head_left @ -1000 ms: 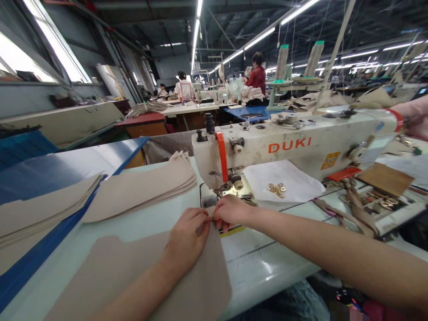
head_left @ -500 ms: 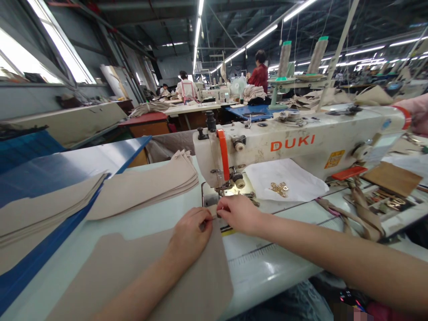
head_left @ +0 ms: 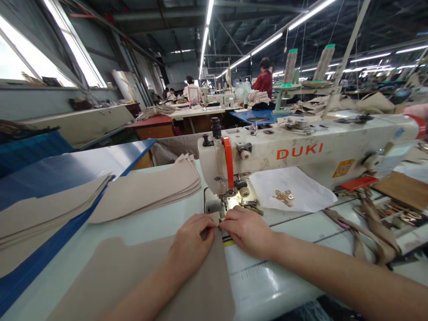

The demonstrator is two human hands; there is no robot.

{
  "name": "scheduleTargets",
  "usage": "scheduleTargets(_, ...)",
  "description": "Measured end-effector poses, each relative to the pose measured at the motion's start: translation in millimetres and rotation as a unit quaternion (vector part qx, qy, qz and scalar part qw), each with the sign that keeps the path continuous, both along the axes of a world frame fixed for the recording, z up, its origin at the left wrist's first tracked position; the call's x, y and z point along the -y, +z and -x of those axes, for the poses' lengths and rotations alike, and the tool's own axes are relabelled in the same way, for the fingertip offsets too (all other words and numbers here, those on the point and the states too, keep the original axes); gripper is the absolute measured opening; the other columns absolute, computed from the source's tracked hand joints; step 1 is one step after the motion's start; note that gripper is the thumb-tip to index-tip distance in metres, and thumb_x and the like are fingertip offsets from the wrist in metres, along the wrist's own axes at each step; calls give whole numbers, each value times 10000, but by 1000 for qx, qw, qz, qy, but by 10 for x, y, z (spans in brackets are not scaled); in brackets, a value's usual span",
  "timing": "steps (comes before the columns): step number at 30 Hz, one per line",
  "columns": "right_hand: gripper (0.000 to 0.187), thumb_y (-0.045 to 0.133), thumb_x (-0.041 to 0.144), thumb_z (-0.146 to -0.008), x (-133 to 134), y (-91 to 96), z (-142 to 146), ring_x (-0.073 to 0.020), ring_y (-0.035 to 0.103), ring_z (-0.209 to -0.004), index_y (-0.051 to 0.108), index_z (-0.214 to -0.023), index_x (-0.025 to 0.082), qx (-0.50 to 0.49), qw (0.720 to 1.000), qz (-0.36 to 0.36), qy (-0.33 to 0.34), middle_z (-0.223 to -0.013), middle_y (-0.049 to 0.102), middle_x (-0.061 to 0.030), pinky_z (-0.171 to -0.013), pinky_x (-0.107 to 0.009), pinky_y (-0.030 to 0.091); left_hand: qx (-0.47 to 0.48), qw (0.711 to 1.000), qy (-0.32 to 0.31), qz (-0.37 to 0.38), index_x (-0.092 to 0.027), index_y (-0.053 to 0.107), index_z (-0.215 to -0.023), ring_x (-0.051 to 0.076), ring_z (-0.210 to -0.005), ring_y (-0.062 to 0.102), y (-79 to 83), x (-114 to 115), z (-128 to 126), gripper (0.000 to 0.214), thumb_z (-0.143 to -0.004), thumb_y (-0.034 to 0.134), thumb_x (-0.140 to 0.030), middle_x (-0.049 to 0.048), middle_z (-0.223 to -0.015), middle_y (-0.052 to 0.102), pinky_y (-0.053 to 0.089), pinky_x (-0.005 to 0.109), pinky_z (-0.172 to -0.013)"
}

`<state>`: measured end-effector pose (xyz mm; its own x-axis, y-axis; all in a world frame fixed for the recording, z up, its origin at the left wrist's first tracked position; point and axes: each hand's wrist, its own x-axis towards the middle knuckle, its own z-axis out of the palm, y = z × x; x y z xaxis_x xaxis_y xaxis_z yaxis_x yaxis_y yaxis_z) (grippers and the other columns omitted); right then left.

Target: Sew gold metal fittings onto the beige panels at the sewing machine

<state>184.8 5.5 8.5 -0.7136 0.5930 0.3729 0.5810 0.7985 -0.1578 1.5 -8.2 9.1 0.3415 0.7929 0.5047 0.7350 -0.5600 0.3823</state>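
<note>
A flat beige cut panel (head_left: 110, 276) lies on the sewing table in front of me. My left hand (head_left: 191, 244) rests on its far corner, fingers curled and pinching the edge. My right hand (head_left: 246, 230) meets it from the right, fingertips pinched on the same edge, just in front of the presser foot (head_left: 223, 204) of the white DUKI sewing machine (head_left: 301, 149). Whether a small piece is held between the fingers I cannot tell.
Stacks of beige panels (head_left: 147, 187) lie to the left, beside a blue sheet (head_left: 56, 171). A white paper (head_left: 294, 189) with small brass fittings (head_left: 284, 196) lies under the machine arm. Beige straps (head_left: 371, 227) lie at right. Other workers sit at far tables.
Both hands stayed pinched together at the panel's corner by the presser foot. The view shifted slightly, so the hands appear a little lower and farther right.
</note>
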Motion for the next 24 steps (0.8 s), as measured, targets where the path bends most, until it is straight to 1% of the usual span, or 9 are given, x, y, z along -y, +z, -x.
scheduleTargets(7,173,482,117,-865,-15,-57,-7,-179,500,-808,648,-872,166,-14,1000,6,2,-811,604,-41,-747,-276,410,3,1000,-6,13,-205,603,-677,168,-732,621,-22,-24,6,137,-730,501,-131,16,-745,664,513,286,-687)
scheduleTargets(12,171,484,112,-868,-8,-51,-31,-178,499,-812,647,-885,162,-5,1000,3,3,-808,606,-41,-769,-281,410,-2,1000,-6,26,-209,599,-676,161,-716,619,11,-32,7,138,-728,497,-131,10,-731,658,512,276,-676)
scheduleTargets(15,142,494,133,-880,45,10,-121,-184,493,-814,632,-911,151,32,998,-28,40,-826,601,-44,-768,-296,413,-5,1000,-11,28,-207,590,-664,161,-713,622,41,-29,0,146,-723,492,-116,11,-729,657,511,273,-669)
scheduleTargets(19,134,478,173,-910,173,127,-246,-197,486,-860,607,-934,144,102,986,-78,109,-882,598,-52,-757,-320,411,1,1000,-12,17,-208,583,-658,157,-697,619,49,-30,-9,148,-707,493,-100,6,-717,653,510,269,-659)
scheduleTargets(21,123,482,180,-912,219,153,-253,-196,485,-886,597,-940,147,114,981,-92,124,-929,595,-55,-774,-324,405,2,1000,-10,15,-208,580,-657,157,-697,618,41,-31,-10,147,-707,493,-102,4,-716,652,510,271,-664)
scheduleTargets(24,100,500,208,-908,226,123,-183,-195,480,-932,591,-902,165,97,982,-99,127,-964,588,-50,-818,-325,393,-2,1000,-8,23,-207,579,-652,161,-712,620,32,-26,-4,142,-722,493,-117,10,-728,653,512,276,-674)
